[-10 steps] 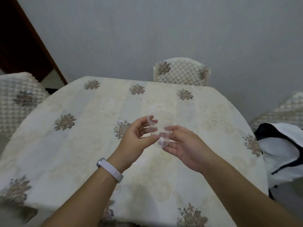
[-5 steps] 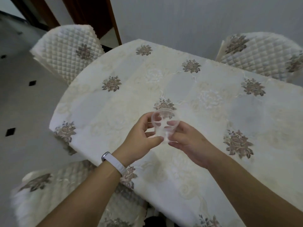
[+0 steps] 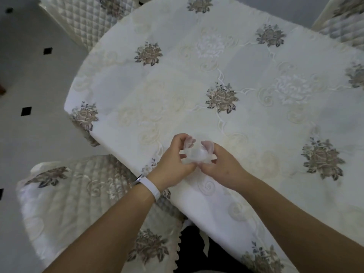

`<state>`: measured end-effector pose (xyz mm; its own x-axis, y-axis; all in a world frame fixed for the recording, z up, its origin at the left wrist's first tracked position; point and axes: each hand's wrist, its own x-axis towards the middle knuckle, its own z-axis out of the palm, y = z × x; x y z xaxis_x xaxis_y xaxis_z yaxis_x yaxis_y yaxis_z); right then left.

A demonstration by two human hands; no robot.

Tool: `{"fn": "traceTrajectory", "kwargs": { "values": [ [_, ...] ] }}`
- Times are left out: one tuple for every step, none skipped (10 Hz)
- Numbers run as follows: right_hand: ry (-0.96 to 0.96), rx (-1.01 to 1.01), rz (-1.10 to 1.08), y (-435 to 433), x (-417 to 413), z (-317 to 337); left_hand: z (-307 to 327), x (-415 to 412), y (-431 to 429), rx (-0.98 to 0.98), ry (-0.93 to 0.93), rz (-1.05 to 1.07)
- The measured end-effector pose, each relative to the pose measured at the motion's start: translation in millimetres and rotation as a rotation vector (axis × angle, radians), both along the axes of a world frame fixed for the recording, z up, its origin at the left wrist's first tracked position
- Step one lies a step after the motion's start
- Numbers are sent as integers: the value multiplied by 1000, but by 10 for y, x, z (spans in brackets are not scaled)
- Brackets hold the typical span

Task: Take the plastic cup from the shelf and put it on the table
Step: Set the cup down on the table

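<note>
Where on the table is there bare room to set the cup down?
Nearly all of the tablecloth is bare: ahead of both hands and right toward the rose motif. The only crowded spot is where the left hand and right hand hold the plastic cup.

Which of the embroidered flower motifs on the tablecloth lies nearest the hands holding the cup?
The small one half hidden behind the left hand, at the table's near edge: flower motif. The full-sized ones all lie well clear of both hands and the plastic cup.
</note>
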<state>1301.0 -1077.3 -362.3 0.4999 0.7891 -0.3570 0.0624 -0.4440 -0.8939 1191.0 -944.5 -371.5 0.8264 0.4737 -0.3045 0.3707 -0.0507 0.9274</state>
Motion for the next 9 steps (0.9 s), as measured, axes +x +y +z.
{"fn": "traceTrajectory", "kwargs": {
  "values": [
    [-114,-24,55,40,-17,-121,-126,-37,-8,32,44,-7],
    [-191,-102,95,69,-14,-353,-226,-75,0,54,82,-16],
    [-240,-119,83,66,-32,-539,-270,-107,5,61,121,-21],
    [-271,-140,74,79,-41,-604,-292,-125,6,60,135,-20],
    [-287,-151,73,100,-44,-661,-302,-137,-5,59,142,-15],
    [-297,-165,93,98,-52,-680,-281,-148,-13,53,135,-14],
    [-284,-173,99,64,-50,-621,-290,-205,-3,65,130,-37],
    [-254,-214,106,-23,-35,-457,-246,-304,50,130,166,-72],
    [-302,-265,86,-155,-12,-319,-139,-423,117,216,171,-66]
  ]
}}
